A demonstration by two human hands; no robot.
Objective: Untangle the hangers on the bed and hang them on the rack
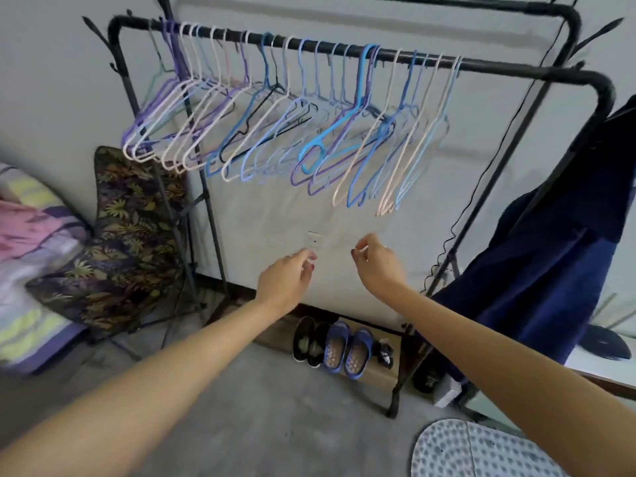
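Both forearms reach out from the camera. Left hand (287, 277) and right hand (373, 261) hang below the rail, fingers loosely curled, holding nothing. Above them, hangers (261, 132) crowd the rack (481, 65), hooked on its near bar. Judgement: light, stiff, prone to snag; take each by the neck under the hook. Bed (31, 256) lies left.

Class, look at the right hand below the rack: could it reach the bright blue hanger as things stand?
Probably yes. The right hand holds nothing and hangs in open air below the bright blue hanger, with nothing between them; only neighbouring hangers crowd it on the rack.
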